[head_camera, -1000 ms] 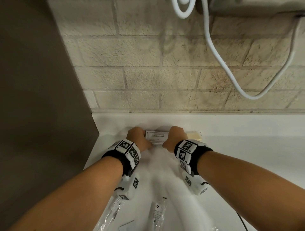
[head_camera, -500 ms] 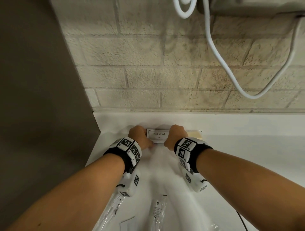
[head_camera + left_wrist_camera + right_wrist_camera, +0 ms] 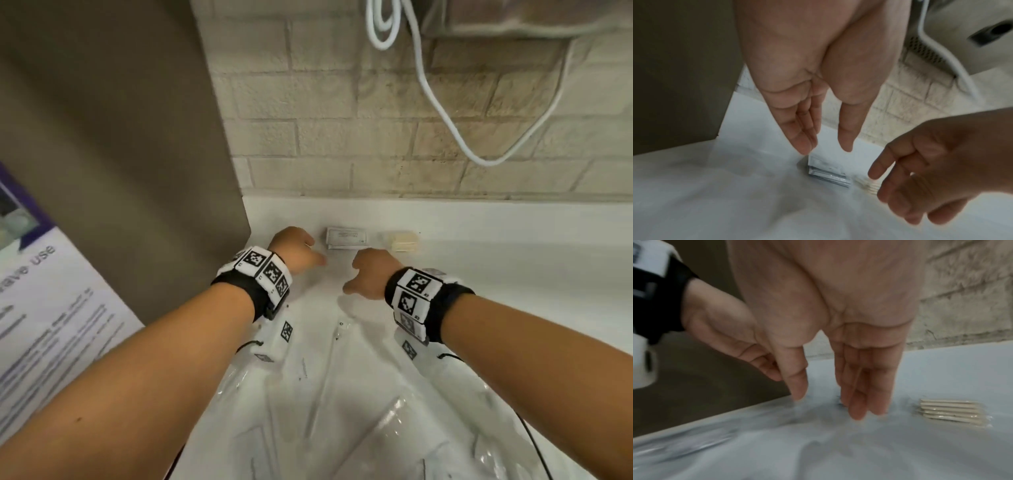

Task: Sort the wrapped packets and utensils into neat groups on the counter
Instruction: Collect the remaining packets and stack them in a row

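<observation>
A small stack of white printed packets [image 3: 346, 238] [image 3: 828, 173] lies squared up near the back of the white counter [image 3: 513, 260]. Right of it sits a neat stack of beige packets [image 3: 403, 241] [image 3: 947, 412]. My left hand [image 3: 296, 250] [image 3: 824, 146] hovers just left of the white stack, fingers straight, holding nothing. My right hand [image 3: 371, 274] [image 3: 840, 404] hangs in front of the stack, fingers relaxed and empty. Several clear-wrapped utensils [image 3: 329, 387] lie nearer to me, between my forearms.
A brown cabinet side [image 3: 137, 154] walls off the counter's left end, with a printed notice [image 3: 51, 308] on it. A brick wall [image 3: 376, 137] runs behind, with a white cord [image 3: 442, 106] hanging from an appliance [image 3: 513, 17] above.
Both hands have let go of the white packet stack and drawn back towards me, fingers now straight. The stack stays by the wall. The head view shifted, showing more of the wrapped utensils.
</observation>
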`<move>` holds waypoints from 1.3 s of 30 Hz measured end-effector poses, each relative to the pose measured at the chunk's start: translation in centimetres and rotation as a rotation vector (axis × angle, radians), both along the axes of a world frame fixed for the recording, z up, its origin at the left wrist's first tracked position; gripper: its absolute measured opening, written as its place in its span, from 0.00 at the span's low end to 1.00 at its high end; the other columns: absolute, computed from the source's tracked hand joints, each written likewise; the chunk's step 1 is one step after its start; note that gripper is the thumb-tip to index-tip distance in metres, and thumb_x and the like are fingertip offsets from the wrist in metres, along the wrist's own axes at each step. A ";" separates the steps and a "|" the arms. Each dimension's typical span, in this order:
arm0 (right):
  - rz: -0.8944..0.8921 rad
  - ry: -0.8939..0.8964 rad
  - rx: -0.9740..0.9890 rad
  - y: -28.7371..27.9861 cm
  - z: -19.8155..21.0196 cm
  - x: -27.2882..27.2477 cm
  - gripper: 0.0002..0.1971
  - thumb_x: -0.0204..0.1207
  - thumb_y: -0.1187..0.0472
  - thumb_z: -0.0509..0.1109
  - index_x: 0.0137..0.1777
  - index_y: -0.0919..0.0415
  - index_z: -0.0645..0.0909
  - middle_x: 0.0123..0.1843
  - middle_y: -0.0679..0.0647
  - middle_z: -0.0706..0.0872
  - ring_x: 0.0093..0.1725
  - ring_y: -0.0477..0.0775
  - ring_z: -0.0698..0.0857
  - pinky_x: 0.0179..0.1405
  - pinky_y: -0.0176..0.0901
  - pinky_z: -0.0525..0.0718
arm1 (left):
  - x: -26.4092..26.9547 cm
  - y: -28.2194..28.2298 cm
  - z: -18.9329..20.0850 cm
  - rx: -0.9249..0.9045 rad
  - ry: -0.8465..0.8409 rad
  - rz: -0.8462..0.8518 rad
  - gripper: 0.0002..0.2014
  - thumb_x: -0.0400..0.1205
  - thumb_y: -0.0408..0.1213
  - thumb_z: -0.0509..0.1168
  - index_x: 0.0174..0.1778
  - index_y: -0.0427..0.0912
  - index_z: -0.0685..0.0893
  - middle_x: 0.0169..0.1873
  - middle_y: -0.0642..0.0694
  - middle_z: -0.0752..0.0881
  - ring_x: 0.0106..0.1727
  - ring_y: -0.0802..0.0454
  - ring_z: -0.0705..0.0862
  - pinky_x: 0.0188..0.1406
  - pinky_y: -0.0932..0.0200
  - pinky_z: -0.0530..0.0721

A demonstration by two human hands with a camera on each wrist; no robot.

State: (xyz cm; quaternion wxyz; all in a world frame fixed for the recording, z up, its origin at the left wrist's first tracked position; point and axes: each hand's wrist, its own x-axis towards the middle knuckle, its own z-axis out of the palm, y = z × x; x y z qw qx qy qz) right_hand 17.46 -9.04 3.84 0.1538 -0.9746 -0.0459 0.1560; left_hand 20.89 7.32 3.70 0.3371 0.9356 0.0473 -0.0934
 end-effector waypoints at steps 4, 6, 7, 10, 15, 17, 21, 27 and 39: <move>0.076 0.080 -0.003 -0.6 -0.9 -7.8 0.28 0.69 0.45 0.75 0.65 0.61 0.79 0.64 0.56 0.83 0.62 0.59 0.82 0.62 0.51 0.83 | -7.7 1.1 -1.7 0.042 -0.009 -0.020 0.25 0.72 0.46 0.77 0.63 0.42 0.82 0.59 0.43 0.85 0.59 0.44 0.85 0.61 0.55 0.83; 0.114 0.142 -0.046 -1.0 -1.4 -11.1 0.29 0.68 0.45 0.76 0.65 0.61 0.79 0.64 0.57 0.83 0.63 0.59 0.82 0.63 0.51 0.82 | -11.2 1.5 -3.2 0.140 0.034 -0.077 0.27 0.74 0.48 0.75 0.68 0.44 0.79 0.65 0.43 0.83 0.64 0.46 0.83 0.65 0.57 0.79; 0.143 0.160 -0.075 -1.1 -1.7 -12.5 0.30 0.68 0.45 0.76 0.66 0.61 0.79 0.65 0.57 0.82 0.64 0.59 0.81 0.64 0.51 0.82 | -12.6 1.6 -3.9 0.208 0.060 -0.124 0.29 0.76 0.48 0.73 0.71 0.44 0.77 0.69 0.42 0.80 0.68 0.45 0.80 0.67 0.57 0.77; 0.227 0.166 -0.146 -1.5 -2.6 -15.8 0.34 0.67 0.44 0.76 0.71 0.58 0.76 0.70 0.56 0.77 0.68 0.60 0.77 0.66 0.54 0.81 | -15.9 1.4 -5.2 0.380 0.087 -0.233 0.21 0.79 0.47 0.68 0.65 0.40 0.79 0.68 0.36 0.76 0.68 0.37 0.77 0.62 0.51 0.79; 0.205 0.090 -0.034 -2.6 -4.0 -17.9 0.33 0.67 0.45 0.76 0.72 0.52 0.75 0.70 0.55 0.73 0.71 0.58 0.72 0.68 0.52 0.78 | -18.4 1.2 -5.7 0.375 0.114 -0.208 0.26 0.76 0.47 0.71 0.68 0.42 0.74 0.71 0.38 0.72 0.67 0.38 0.76 0.62 0.49 0.80; 0.149 0.076 0.046 -3.3 -4.0 -18.2 0.28 0.67 0.48 0.76 0.68 0.52 0.79 0.67 0.54 0.75 0.69 0.57 0.75 0.66 0.50 0.79 | -19.1 1.5 -5.8 0.221 0.126 -0.156 0.35 0.72 0.45 0.76 0.74 0.45 0.71 0.73 0.42 0.73 0.71 0.44 0.76 0.68 0.51 0.78; 0.126 0.046 0.108 -4.4 -4.1 -18.7 0.20 0.71 0.53 0.75 0.63 0.54 0.83 0.64 0.54 0.78 0.65 0.55 0.78 0.64 0.46 0.79 | -20.4 1.5 -5.3 -0.017 -0.004 -0.033 0.32 0.71 0.35 0.78 0.70 0.46 0.75 0.66 0.44 0.79 0.63 0.47 0.81 0.57 0.64 0.75; 0.202 0.043 0.097 -4.9 -3.3 -18.9 0.17 0.71 0.56 0.74 0.61 0.54 0.83 0.60 0.51 0.80 0.61 0.53 0.80 0.59 0.42 0.79 | -22.0 2.6 -3.4 -0.345 -0.098 0.084 0.21 0.73 0.28 0.75 0.60 0.43 0.79 0.41 0.48 0.82 0.36 0.56 0.81 0.36 0.66 0.77; 0.219 0.185 -0.245 -7.1 -2.4 -22.2 0.36 0.53 0.43 0.82 0.61 0.50 0.74 0.62 0.48 0.75 0.59 0.53 0.80 0.61 0.52 0.83 | -25.8 4.8 -4.3 0.072 0.137 0.130 0.15 0.84 0.42 0.58 0.55 0.33 0.79 0.50 0.38 0.81 0.50 0.42 0.79 0.44 0.58 0.71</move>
